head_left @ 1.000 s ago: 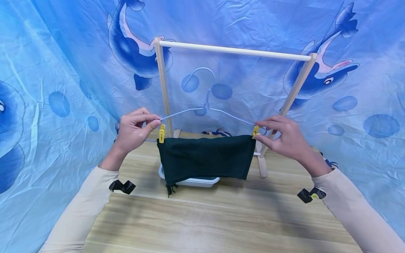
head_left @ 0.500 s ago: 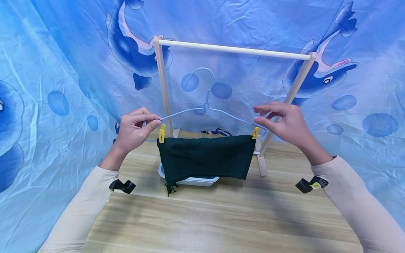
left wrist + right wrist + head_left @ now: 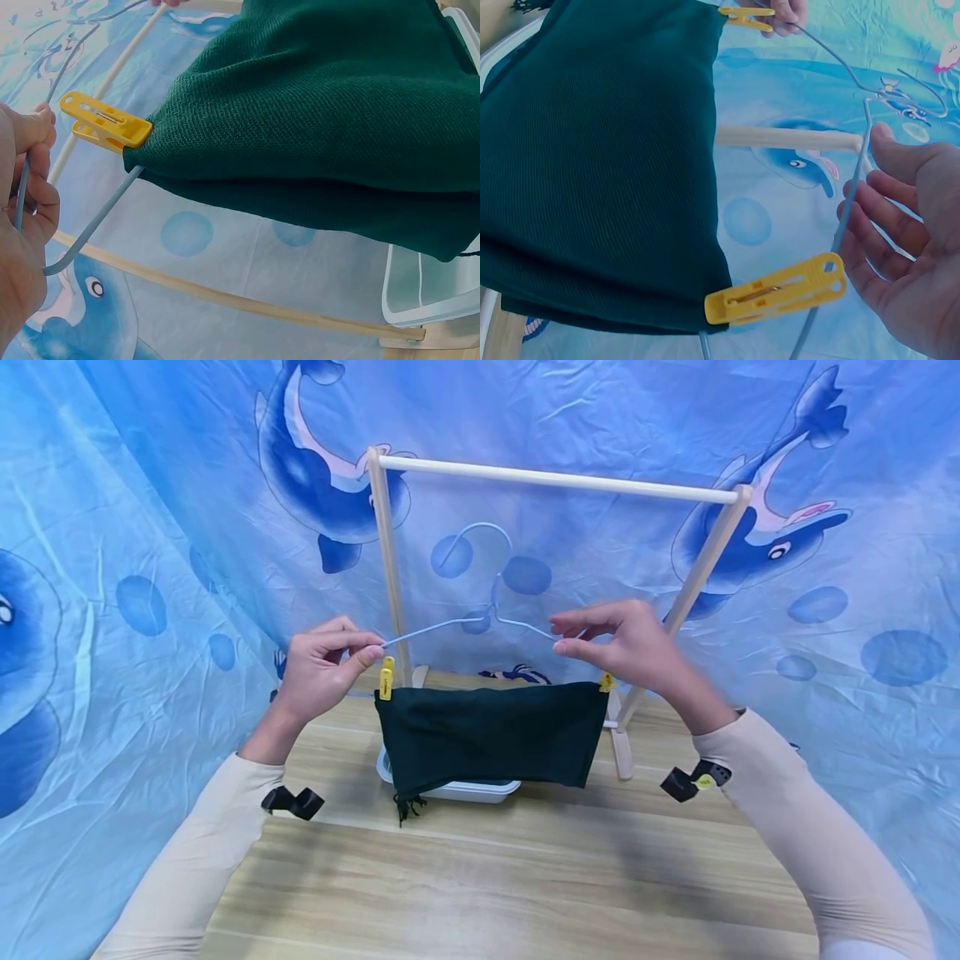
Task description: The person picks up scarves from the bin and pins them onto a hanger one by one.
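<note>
My left hand (image 3: 322, 670) pinches the left shoulder of a light-blue wire hanger (image 3: 435, 627), its hook pointing up. Over the hanger's lower bar hangs a folded dark green scarf (image 3: 495, 735) with a fringe at its lower left corner. One yellow clothespin (image 3: 109, 121) clips the scarf's left end, a second clothespin (image 3: 776, 291) its right end. Beside the hanger's right shoulder is my right hand (image 3: 618, 643), thumb and fingers spread around the wire without closing on it. In the right wrist view its fingertips lie close to the wire; whether they touch is unclear.
Behind the hanger stands a wooden rack with a white top bar (image 3: 555, 481). A white plastic basin (image 3: 472, 792) sits on the wood-grain table (image 3: 480, 877), partly hidden by the scarf. A dolphin-print blue curtain (image 3: 600, 410) encloses the back and sides.
My right hand has let go of the right clothespin, lifted, and moved left along the hanger's shoulder. The left hand keeps its pinch, and the scarf hangs nearly where it was.
</note>
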Demonstrator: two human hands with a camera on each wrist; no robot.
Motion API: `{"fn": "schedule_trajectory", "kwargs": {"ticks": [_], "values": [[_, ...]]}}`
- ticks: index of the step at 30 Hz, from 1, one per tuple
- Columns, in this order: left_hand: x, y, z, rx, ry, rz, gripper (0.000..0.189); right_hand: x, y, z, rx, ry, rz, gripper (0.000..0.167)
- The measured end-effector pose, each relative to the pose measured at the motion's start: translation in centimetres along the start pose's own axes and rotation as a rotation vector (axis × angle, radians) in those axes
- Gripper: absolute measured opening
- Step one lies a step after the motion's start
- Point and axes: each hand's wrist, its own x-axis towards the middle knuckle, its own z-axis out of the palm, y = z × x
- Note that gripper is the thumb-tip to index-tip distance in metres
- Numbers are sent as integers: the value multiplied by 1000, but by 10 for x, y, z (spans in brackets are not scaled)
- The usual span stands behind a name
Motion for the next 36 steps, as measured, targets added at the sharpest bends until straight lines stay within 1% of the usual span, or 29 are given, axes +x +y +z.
{"fn": "schedule_trajectory", "kwargs": {"ticks": [2, 5, 7, 10, 14, 17, 21, 24, 29, 33, 36], "values": [[0, 0, 0, 2, -2, -1, 15, 1, 0, 2, -20, -10, 12, 32], [0, 0, 0, 4, -5, -3, 9, 1, 1, 4, -50, -25, 30, 30], [1, 1, 0, 4, -6, -2, 6, 1, 1, 4, -62, -31, 22, 25], [2, 2, 1, 3, -5, -4, 9, 1, 2, 3, -61, -36, -3, 19], [2, 6, 3, 2, -11, -17, 16, 0, 2, 2, -13, -44, -14, 15], [3, 7, 5, -4, -21, -43, 16, -2, 2, 1, 36, -45, 1, 14], [4, 9, 6, -9, -43, -76, 15, -3, 1, 0, 68, -38, 25, 13], [5, 10, 6, 16, -60, -91, 14, -4, 0, 0, 81, -26, 48, 12], [4, 12, 9, 74, -67, -128, 12, -7, 0, 2, 118, 5, 85, 12], [4, 13, 12, 90, -67, -143, 10, -9, 1, 3, 161, 24, 83, 12], [5, 14, 14, 98, -69, -140, 9, -9, 3, 3, 196, 30, 72, 12]]}}
